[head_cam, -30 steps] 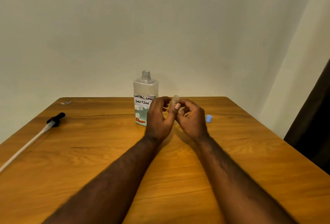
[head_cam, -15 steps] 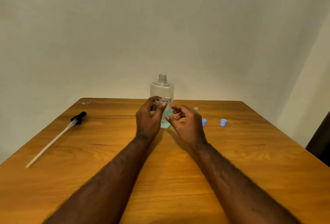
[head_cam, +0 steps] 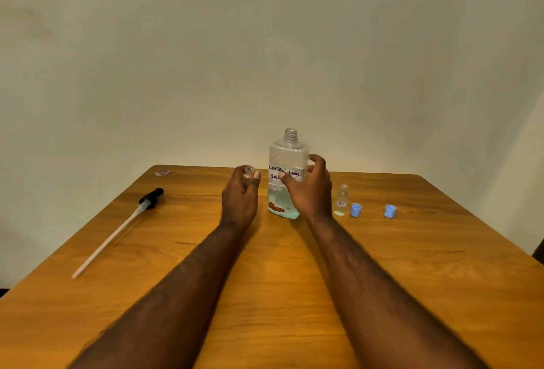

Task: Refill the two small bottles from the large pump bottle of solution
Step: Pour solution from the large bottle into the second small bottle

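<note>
The large clear bottle (head_cam: 287, 162), its neck open and a handwritten label on its front, stands at the far middle of the wooden table (head_cam: 294, 295); bluish liquid fills its lower part. My right hand (head_cam: 309, 189) wraps around its right side. My left hand (head_cam: 240, 195) holds a small clear uncapped bottle (head_cam: 248, 171) upright, just left of the large bottle. A second small bottle (head_cam: 341, 201), uncapped, stands to the right of my right hand. Two blue caps (head_cam: 356, 209) (head_cam: 390, 211) lie beside it.
The black pump head with its long white tube (head_cam: 117, 230) lies on the left part of the table. A small scrap (head_cam: 162, 173) sits at the far left corner. A pale wall rises behind the table.
My right hand left the second small bottle standing on the table and moved to the large bottle. A second blue cap now shows. My left hand kept its small bottle.
</note>
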